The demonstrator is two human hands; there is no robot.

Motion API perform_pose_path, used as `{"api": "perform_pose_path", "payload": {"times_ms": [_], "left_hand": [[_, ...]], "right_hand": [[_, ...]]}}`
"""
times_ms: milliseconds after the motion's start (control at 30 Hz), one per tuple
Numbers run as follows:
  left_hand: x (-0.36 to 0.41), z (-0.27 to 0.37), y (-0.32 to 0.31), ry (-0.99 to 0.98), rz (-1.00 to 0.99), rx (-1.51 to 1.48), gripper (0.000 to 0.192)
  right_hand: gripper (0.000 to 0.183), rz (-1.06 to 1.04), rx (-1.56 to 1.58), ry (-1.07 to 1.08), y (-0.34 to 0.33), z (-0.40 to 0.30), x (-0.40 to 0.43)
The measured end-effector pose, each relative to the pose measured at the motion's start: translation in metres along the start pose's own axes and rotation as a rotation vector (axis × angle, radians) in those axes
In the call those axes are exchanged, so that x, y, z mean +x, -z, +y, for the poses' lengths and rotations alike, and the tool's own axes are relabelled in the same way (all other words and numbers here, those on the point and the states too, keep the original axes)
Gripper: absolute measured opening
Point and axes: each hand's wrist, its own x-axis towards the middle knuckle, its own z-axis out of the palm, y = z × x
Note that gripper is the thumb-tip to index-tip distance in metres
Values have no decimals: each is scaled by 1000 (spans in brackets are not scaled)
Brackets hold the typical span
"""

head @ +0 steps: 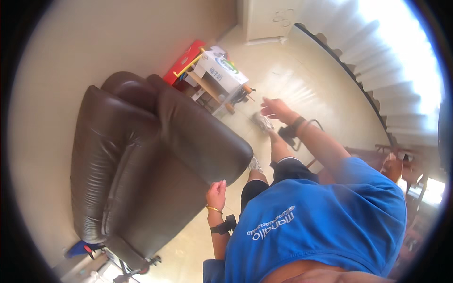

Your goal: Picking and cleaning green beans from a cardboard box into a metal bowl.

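Observation:
My left hand, with a gold bangle at the wrist, hangs beside the front edge of a dark brown leather sofa. Its fingers are loosely curled together and nothing shows in them. Farther out, my right hand is held over the tiled floor near one of my shoes. That hand is slightly blurred, with its fingers somewhat apart and no object in it. A white printed carton stands beyond the sofa's arm, up and left of my right hand.
A red box leans by the carton, with mixed items around them. White curtains hang at the right, near a white cabinet. Wooden furniture stands behind my right side. A metal-framed object sits past the sofa's near end.

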Motion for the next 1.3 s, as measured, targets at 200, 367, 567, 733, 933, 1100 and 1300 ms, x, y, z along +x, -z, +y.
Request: {"api": "perform_pose_path", "payload": {"times_ms": [200, 367, 567, 733, 933, 1100, 1300], "left_hand": [[51, 9, -56, 134, 226, 72, 22], [109, 73, -96, 301, 104, -151, 20], [197, 104, -112, 180, 160, -47, 31], [302, 173, -125, -178, 265, 6, 34], [355, 178, -165, -175, 228, 192, 48], [383, 176, -193, 102, -192, 147, 69], [400, 109, -276, -13, -552, 336, 53]], "right_hand": [[70, -51, -69, -440, -102, -15, 166], [55, -136, -344, -152, -114, 54, 307], [18, -122, -1273, 742, -118, 31, 244], [28, -87, -685, 260, 1, -32, 217], [21, -314, -502, 182, 56, -136, 114], [17, -522, -827, 328, 90, -198, 85], [16, -621, -672, 192, 102, -245, 53]]}}
